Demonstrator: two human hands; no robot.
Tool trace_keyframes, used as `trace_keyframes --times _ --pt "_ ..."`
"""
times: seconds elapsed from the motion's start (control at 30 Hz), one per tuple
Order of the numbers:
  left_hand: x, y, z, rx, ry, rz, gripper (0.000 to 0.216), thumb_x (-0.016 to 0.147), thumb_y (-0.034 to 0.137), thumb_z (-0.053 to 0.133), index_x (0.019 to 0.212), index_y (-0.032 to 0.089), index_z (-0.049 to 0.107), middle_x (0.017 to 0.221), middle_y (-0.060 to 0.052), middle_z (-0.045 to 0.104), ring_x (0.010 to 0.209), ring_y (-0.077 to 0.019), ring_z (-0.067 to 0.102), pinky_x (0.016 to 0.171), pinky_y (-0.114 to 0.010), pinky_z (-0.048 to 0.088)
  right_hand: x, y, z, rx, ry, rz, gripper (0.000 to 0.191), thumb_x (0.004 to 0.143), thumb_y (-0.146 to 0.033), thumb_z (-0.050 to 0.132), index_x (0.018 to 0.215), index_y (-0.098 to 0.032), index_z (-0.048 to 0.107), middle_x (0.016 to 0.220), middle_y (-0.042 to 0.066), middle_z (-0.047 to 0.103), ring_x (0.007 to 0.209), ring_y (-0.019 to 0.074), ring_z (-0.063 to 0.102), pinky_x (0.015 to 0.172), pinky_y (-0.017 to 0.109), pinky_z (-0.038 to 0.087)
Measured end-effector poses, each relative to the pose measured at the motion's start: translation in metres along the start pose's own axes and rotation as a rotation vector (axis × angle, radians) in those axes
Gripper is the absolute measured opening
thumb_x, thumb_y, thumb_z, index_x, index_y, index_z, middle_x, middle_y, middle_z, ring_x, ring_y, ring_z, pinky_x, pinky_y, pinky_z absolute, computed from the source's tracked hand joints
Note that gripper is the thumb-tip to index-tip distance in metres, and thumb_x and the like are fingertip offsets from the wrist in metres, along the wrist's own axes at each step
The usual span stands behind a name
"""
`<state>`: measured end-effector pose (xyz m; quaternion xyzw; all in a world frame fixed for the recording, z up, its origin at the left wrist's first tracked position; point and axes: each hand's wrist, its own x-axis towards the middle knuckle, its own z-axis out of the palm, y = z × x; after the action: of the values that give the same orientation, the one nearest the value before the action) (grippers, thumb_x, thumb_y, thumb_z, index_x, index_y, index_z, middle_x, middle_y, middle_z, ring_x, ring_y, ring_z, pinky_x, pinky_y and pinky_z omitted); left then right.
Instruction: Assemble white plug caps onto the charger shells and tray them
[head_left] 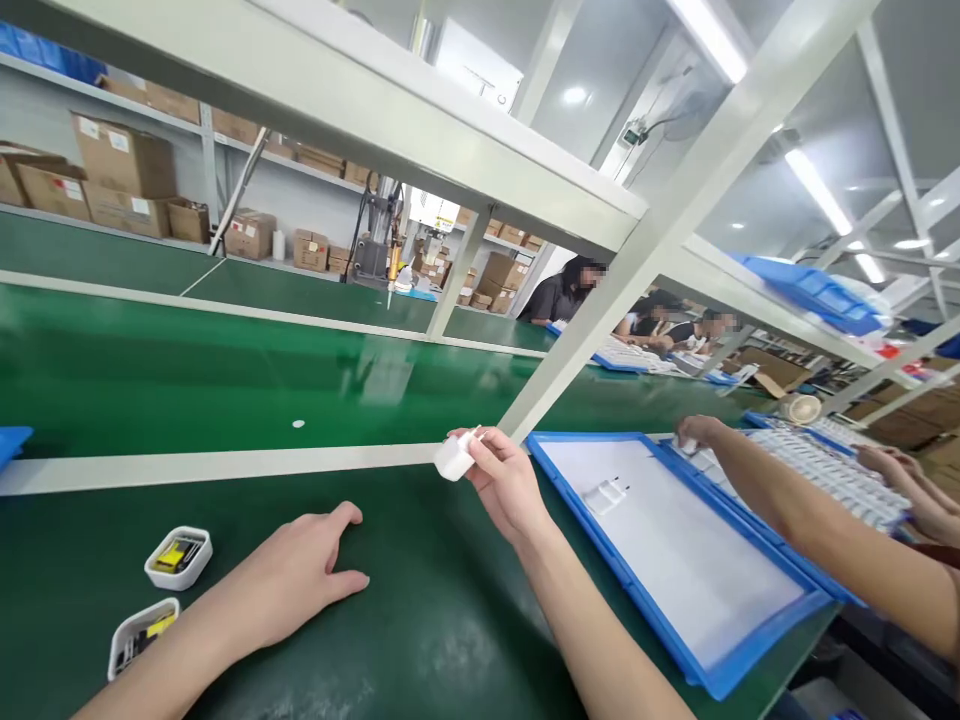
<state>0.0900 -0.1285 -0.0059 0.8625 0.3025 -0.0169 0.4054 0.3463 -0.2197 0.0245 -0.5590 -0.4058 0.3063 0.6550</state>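
Between the fingers and thumb of my right hand (506,480) is a white plug-in charger (454,456), lifted over the near edge of the green belt with its pins toward the upper right. My left hand (304,570) hovers over or rests on the dark green tabletop (420,620), thumb and index finger apart and nothing in them. Left of that hand lie two open white charger housings (180,574) with yellow and black parts inside; my forearm partly covers the nearer one (124,640). Another white charger (606,496) lies in the blue-rimmed tray (637,575) to my right.
A co-worker's arm (787,490) reaches in from the right beside a second tray filled with rows of white pieces (832,470). A slanting metal post (585,350) stands ahead. The green belt (187,370) runs across, with a small white disc (298,424) on it.
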Motion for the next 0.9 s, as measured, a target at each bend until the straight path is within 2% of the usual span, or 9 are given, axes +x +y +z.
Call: trace_keyframes --times 0.2,0.47,0.57,0.67,0.73,0.8,0.9 --pt "0.001 -0.001 -0.001 -0.001 0.034 0.038 0.048 0.089 0.047 0.051 0.130 0.023 0.054 0.089 -0.004 0.063 0.088 -0.0257 0.062 0.071 -0.032 0.042 -0.030 -0.018 0.038 0.094 -0.208 0.045 0.035 0.077 -0.050 0.085 0.087 -0.021 0.068 0.101 0.008 0.069 0.090 0.0268 0.067 0.074 0.039 0.057" --pt "0.000 -0.001 -0.004 -0.011 0.025 0.034 0.050 0.089 0.050 0.054 0.130 0.022 0.056 0.086 -0.003 0.063 0.088 -0.0259 0.063 0.069 -0.031 0.042 -0.035 -0.019 0.044 0.163 -0.313 0.058 0.026 0.081 -0.043 0.084 0.088 -0.022 0.070 0.099 0.006 0.071 0.089 0.0270 0.069 0.073 0.038 0.057" --pt "-0.004 0.005 -0.011 -0.172 -0.051 0.057 0.062 0.081 0.058 0.065 0.132 0.024 0.055 0.094 -0.002 0.065 0.086 -0.0228 0.064 0.067 -0.029 0.044 -0.034 -0.011 0.047 0.118 -0.295 0.019 0.030 0.079 -0.047 0.085 0.089 -0.023 0.070 0.100 0.007 0.071 0.094 0.0290 0.069 0.075 0.040 0.057" --pt "-0.007 0.015 -0.017 -0.460 -0.063 0.158 0.066 0.079 0.053 0.070 0.136 0.026 0.049 0.111 -0.003 0.065 0.088 -0.0183 0.065 0.073 -0.027 0.050 -0.036 -0.001 0.052 0.052 -0.276 -0.048 0.031 0.079 -0.049 0.085 0.089 -0.023 0.071 0.100 0.007 0.072 0.095 0.0283 0.068 0.079 0.041 0.057" --pt "-0.008 0.021 -0.019 -0.527 0.014 0.212 0.049 0.083 0.048 0.068 0.126 0.025 0.056 0.107 -0.001 0.067 0.088 -0.0172 0.064 0.077 -0.027 0.050 -0.039 0.003 0.055 0.016 -0.286 -0.089 0.026 0.082 -0.047 0.083 0.092 -0.024 0.073 0.101 0.007 0.072 0.098 0.0273 0.067 0.083 0.041 0.056" --pt "-0.007 0.023 -0.019 -0.483 0.086 0.230 0.032 0.086 0.047 0.066 0.107 0.023 0.064 0.096 0.001 0.069 0.084 -0.0165 0.063 0.074 -0.026 0.048 -0.040 0.005 0.056 -0.036 -0.306 -0.121 0.021 0.085 -0.043 0.081 0.095 -0.025 0.074 0.104 0.007 0.072 0.103 0.0269 0.065 0.088 0.041 0.055" --pt "-0.005 0.022 -0.016 -0.386 0.151 0.259 0.021 0.086 0.043 0.064 0.090 0.022 0.066 0.083 0.003 0.066 0.074 -0.0147 0.059 0.065 -0.025 0.045 -0.038 0.007 0.055 -0.121 -0.326 -0.136 0.017 0.087 -0.039 0.080 0.097 -0.026 0.076 0.108 0.007 0.069 0.107 0.0260 0.062 0.092 0.040 0.053"
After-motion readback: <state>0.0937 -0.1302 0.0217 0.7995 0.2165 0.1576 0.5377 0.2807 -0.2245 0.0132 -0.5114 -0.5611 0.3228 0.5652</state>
